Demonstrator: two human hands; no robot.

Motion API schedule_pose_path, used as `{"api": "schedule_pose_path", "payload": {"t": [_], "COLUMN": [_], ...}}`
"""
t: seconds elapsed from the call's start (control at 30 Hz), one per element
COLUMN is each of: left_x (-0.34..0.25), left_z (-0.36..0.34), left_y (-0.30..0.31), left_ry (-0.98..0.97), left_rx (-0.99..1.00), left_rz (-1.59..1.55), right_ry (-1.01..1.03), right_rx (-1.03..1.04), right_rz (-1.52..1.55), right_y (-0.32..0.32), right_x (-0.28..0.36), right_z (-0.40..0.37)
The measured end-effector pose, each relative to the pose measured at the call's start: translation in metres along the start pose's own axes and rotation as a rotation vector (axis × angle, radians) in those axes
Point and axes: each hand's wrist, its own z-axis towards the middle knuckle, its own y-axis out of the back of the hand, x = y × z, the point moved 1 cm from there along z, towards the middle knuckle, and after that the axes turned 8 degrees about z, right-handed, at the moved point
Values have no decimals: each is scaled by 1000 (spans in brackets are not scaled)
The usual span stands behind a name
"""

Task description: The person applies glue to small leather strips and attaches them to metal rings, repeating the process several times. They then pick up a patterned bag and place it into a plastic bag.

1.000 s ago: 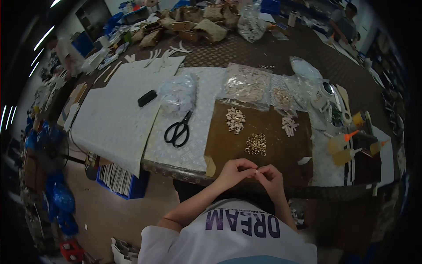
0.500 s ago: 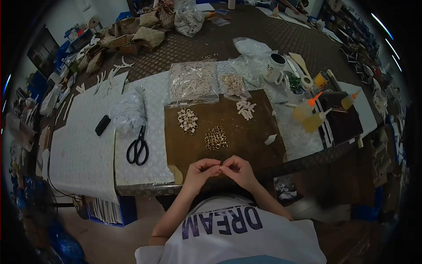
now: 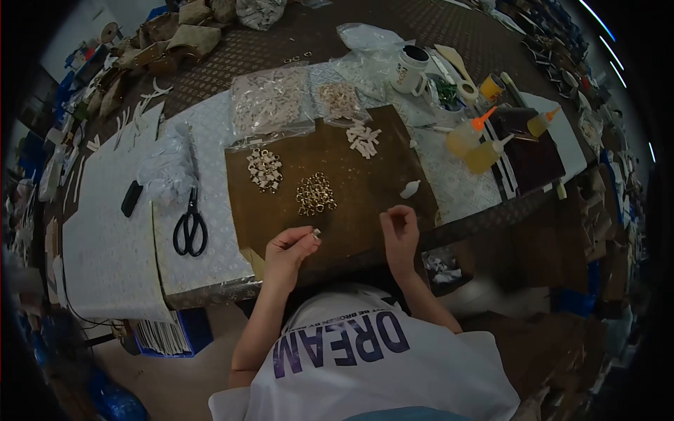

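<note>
My left hand (image 3: 289,247) pinches a small metal ring with a pale tab (image 3: 316,232) over the near edge of a brown leather mat (image 3: 365,182). My right hand (image 3: 400,231) hovers a short way to the right with its fingers curled; whether it holds anything is not visible. On the mat lie a pile of brass rings (image 3: 315,194), a pile of rings fitted with pale tabs (image 3: 264,169), a small heap of white tabs (image 3: 363,139) and one loose white piece (image 3: 410,188).
Black scissors (image 3: 189,224) lie left of the mat on white patterned sheets (image 3: 112,231). Plastic bags of parts (image 3: 270,105) sit behind the mat. A mug (image 3: 409,70), tape roll (image 3: 466,90) and yellow glue bottles (image 3: 469,135) stand at the right.
My hands were joined together on a small piece; now they have parted, the left keeping the ring and the right drawn away. The view has shifted right and tilted.
</note>
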Motion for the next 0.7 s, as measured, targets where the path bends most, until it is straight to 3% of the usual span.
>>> {"api": "schedule_pose_path", "payload": {"t": [0.07, 0.17, 0.27, 0.37, 0.6, 0.7], "left_x": [-1, -5, -8, -10, -13, -13], "left_z": [2, 2, -1, -5, -12, -12], "left_y": [4, 7, 6, 5, 3, 1], "left_ry": [21, 59, 78, 100, 63, 77], "left_rx": [-7, -23, 31, 34, -31, -31], "left_rz": [-27, -71, -68, -82, -31, -12], "right_ry": [142, 344, 158, 117, 67, 132], "right_rx": [-191, -234, -141, -84, 235, 450], "right_rz": [-213, -562, -295, -384, 73, -339], "right_y": [20, 32, 32, 31, 2, -12], "right_x": [-5, -10, -15, -8, 27, 55], "right_z": [10, 29, 45, 53, 20, 4]}}
